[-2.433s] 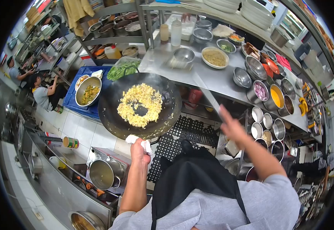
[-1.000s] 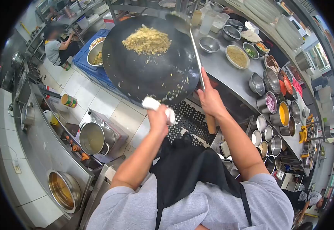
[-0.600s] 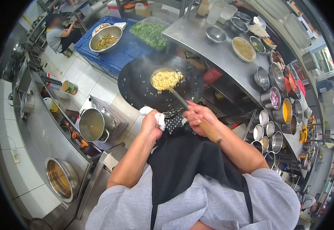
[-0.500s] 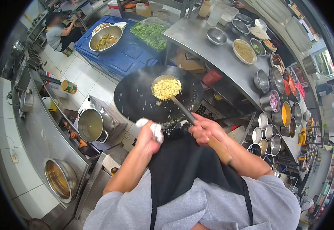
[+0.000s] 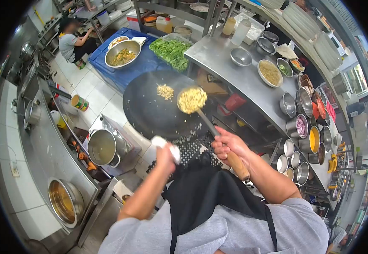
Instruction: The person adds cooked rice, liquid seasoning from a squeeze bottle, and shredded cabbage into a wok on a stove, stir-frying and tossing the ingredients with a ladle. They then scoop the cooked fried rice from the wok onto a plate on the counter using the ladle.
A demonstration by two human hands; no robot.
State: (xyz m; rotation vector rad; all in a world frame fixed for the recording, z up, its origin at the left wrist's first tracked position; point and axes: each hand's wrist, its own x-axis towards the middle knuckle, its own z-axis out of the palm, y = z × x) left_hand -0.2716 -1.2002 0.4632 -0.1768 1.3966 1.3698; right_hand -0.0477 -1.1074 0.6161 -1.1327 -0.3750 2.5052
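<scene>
My right hand [image 5: 231, 147] is wrapped round the wooden handle of a long ladle [image 5: 208, 122]. Its bowl is heaped with yellow fried food in small pieces [image 5: 192, 100], over the right side of a big black wok [image 5: 150, 112]. A small pile of the same food [image 5: 165, 91] lies in the wok, with loose white bits scattered around. My left hand [image 5: 166, 157], slightly blurred, is closed on a folded white cloth [image 5: 160, 142] at the wok's near edge. Whether the cloth wraps a wok handle is hidden.
Right of the wok runs a steel counter [image 5: 218, 54] with several bowls and pots of ingredients. Behind stands a blue chest [image 5: 144, 66] bearing a bowl of cooked food [image 5: 122, 54] and leafy greens [image 5: 170, 51]. A large pot [image 5: 102, 148] is at left. A person [image 5: 70, 41] sits back left.
The ladle has shifted slightly right and down, still full. A small pile of food now shows in the wok. The wok has tilted, and more of the perforated surface below it shows.
</scene>
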